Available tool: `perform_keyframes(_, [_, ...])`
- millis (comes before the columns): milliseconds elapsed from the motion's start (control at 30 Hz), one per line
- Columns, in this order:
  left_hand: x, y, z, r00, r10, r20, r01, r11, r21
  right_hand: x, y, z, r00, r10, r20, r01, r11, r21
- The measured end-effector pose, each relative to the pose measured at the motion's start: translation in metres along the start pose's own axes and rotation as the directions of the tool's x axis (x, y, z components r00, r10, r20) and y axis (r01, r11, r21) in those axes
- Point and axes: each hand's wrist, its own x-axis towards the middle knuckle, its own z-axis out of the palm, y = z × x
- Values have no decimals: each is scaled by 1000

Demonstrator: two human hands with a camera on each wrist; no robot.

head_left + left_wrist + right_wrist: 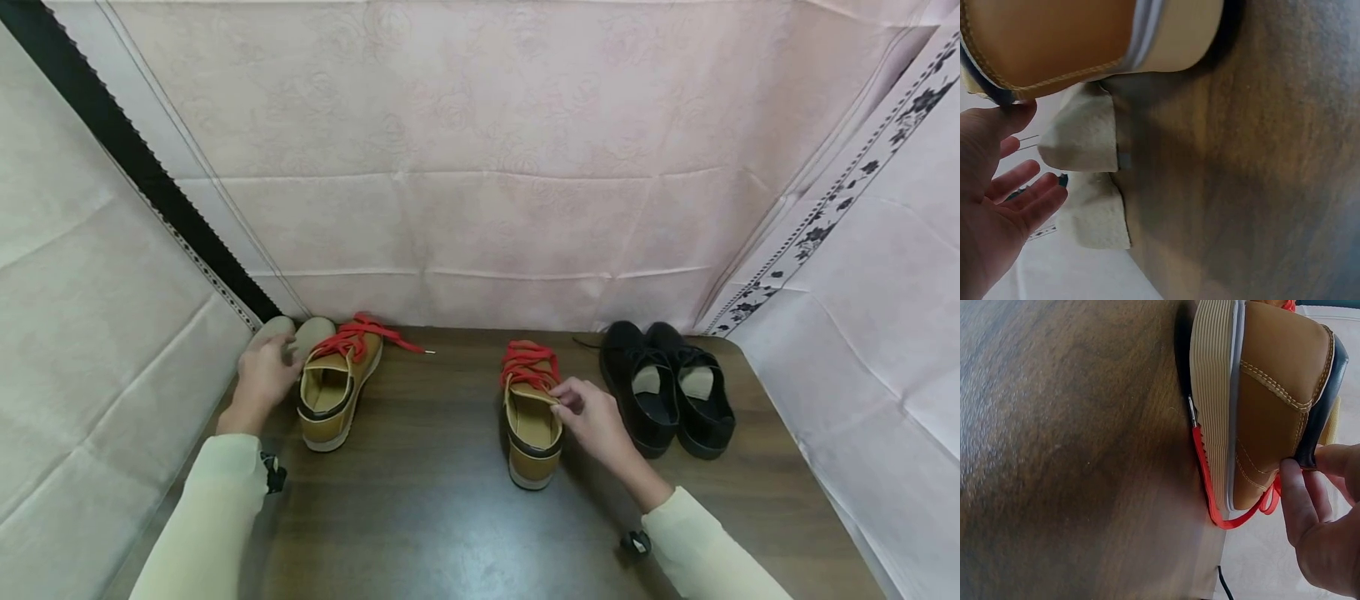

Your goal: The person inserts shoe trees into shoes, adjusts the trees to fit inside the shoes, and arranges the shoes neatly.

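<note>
On the left of the wooden surface stands a tan shoe [324, 428] with red laces, its heel towards me. My left hand [262, 371] is beside it, thumb right at the shoe's collar [1007, 94] in the left wrist view, the other fingers loosely extended. Beyond that hand are two beige slippers [317, 333], partly covered by it. Further right, a matching tan shoe [531, 468] stands upright, red laces [529, 360] across its front. My right hand [594, 417] pinches its dark-edged collar on the right side between thumb and fingers. One red lace end [1209, 497] trails down along the sole.
A pair of black shoes [701, 446] stands to the right, close to my right hand. Pale cloth [487, 225] hangs behind the brown wooden surface [420, 500], with more cloth at both sides. A red lace tip [420, 348] stretches right from the left tan shoe.
</note>
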Motion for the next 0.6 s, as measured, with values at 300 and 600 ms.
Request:
perform_keyframes(300, [0, -9, 8, 995, -59, 78, 59, 998, 8, 0, 0, 1, 1000, 1, -2, -1, 1000, -2])
perform_keyframes(600, [0, -12, 13, 986, -131, 103, 135, 990, -28, 0, -1, 1, 1000, 4, -5, -4, 1000, -4])
